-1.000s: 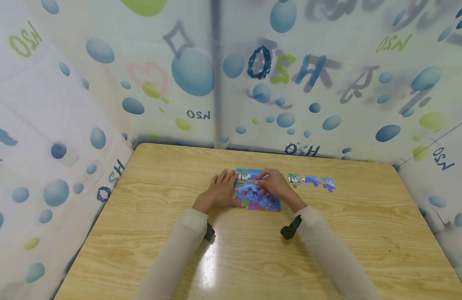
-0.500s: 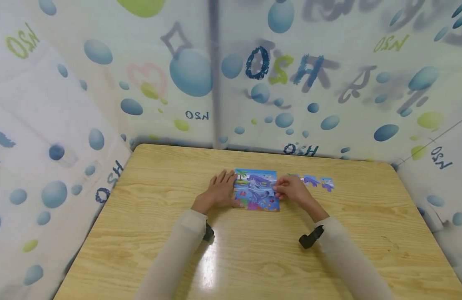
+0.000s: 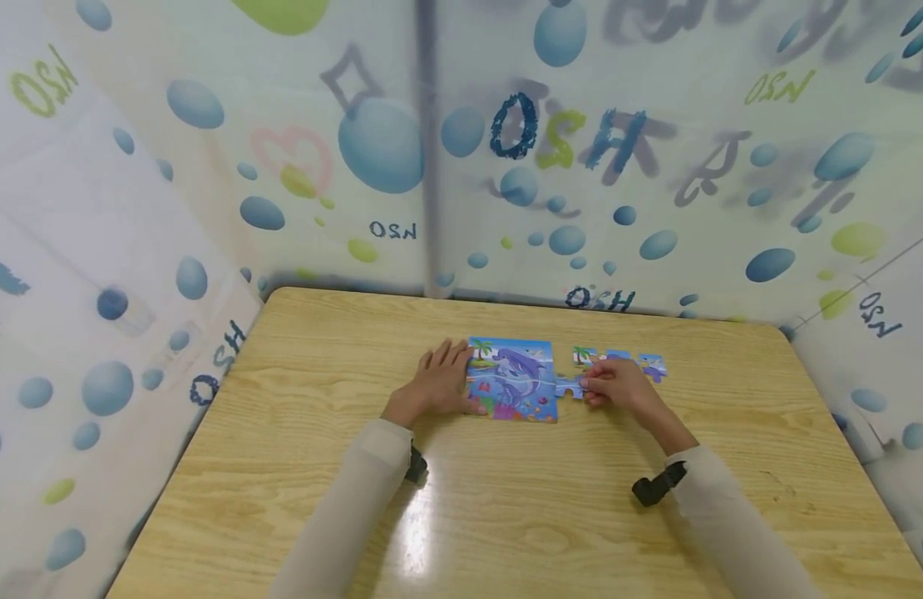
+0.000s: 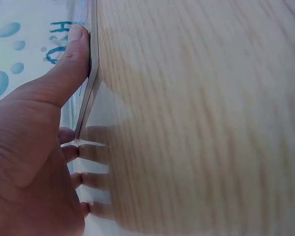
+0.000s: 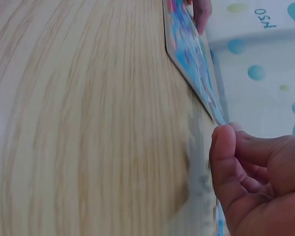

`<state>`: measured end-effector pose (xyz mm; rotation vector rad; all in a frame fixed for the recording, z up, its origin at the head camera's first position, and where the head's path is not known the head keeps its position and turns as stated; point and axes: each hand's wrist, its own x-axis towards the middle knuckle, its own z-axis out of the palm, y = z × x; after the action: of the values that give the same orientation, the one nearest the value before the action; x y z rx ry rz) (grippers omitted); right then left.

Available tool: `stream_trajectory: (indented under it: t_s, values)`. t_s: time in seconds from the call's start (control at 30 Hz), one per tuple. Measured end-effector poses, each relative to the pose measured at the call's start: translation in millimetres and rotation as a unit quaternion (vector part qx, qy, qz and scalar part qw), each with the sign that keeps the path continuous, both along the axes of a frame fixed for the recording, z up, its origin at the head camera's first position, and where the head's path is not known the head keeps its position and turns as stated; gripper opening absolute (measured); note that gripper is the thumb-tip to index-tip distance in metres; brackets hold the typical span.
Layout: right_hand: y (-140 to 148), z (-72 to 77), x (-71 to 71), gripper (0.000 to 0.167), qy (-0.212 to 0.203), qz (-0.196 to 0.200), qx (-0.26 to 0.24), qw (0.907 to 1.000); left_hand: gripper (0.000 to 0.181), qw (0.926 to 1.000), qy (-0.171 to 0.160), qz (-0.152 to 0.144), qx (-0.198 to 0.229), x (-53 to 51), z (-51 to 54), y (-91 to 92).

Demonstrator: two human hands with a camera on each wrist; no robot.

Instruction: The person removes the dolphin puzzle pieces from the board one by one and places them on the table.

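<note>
A dolphin puzzle board (image 3: 510, 381) with a printed sea scene lies on the table. My left hand (image 3: 436, 383) rests along its left side, fingers spread and fairly straight. In the left wrist view the thumb (image 4: 71, 64) lies over the board's near edge. My right hand (image 3: 619, 387) is just right of the board and pinches a blue puzzle piece (image 3: 569, 388) between thumb and fingertips. In the right wrist view the pinched piece is seen nearly edge-on by the board's corner. Part of the piece is hidden by the fingers.
Beyond the right hand lie loose puzzle pieces in a row: one with a palm tree (image 3: 583, 355), a purple one (image 3: 617, 356) partly hidden by the hand, and one at the right end (image 3: 652, 366). The wooden table (image 3: 499, 516) meets a patterned curtain (image 3: 342, 166) behind.
My right hand has moved right, off the board, drawing the pinched puzzle piece out past its right edge. The board's picture is now uncovered. My left hand has stayed in place.
</note>
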<state>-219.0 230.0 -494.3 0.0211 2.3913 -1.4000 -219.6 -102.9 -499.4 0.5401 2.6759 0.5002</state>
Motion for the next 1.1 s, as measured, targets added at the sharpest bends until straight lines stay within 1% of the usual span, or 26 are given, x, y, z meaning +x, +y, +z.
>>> stream_trajectory:
  t_s: [0.1, 0.17, 0.23, 0.33, 0.5, 0.7, 0.83, 0.97, 1.1]
  values:
    - [7.3, 0.2, 0.0, 0.02, -0.008, -0.011, -0.003, 0.9999, 0.112, 1.0, 0.0, -0.001, -0.003, -0.6, -0.6, -0.7]
    - [11.1, 0.4, -0.2, 0.019, -0.005, -0.01, 0.002, 0.9999, 0.113, 1.0, 0.001, -0.001, -0.007, -1.3, -1.6, -1.2]
    - [13.9, -0.2, -0.7, 0.018, 0.001, -0.009, 0.015, 0.9998, 0.113, 1.0, 0.001, 0.0, -0.009, -1.7, -2.4, -1.5]
    - [17.2, -2.4, -1.3, 0.016, 0.014, -0.004, 0.05, 0.9986, 0.113, 1.0, -0.001, -0.001, -0.007, -1.9, -3.1, -1.7]
    - [20.4, -6.5, -1.6, 0.012, 0.039, 0.007, 0.105, 0.9937, 0.113, 1.0, -0.003, -0.003, -0.005, -1.3, -2.7, -0.9]
    - [21.5, -4.3, -2.3, 0.012, 0.072, 0.018, 0.152, 0.9856, 0.113, 0.9999, 0.002, -0.002, -0.015, -1.0, -1.7, 0.1]
    - [20.8, -3.2, -2.4, 0.012, 0.081, 0.025, 0.18, 0.98, 0.113, 0.9998, 0.004, -0.003, -0.019, -1.3, -2.9, 0.1]
    - [19.9, -3.4, -1.4, 0.012, 0.09, 0.032, 0.193, 0.9765, 0.112, 0.9998, 0.005, -0.003, -0.018, -0.6, -3.2, 0.3]
    - [19.2, -2.6, 0.4, 0.012, 0.113, 0.047, 0.197, 0.9728, 0.112, 0.9999, -0.002, 0.0, -0.012, 0.7, -1.7, 0.8]
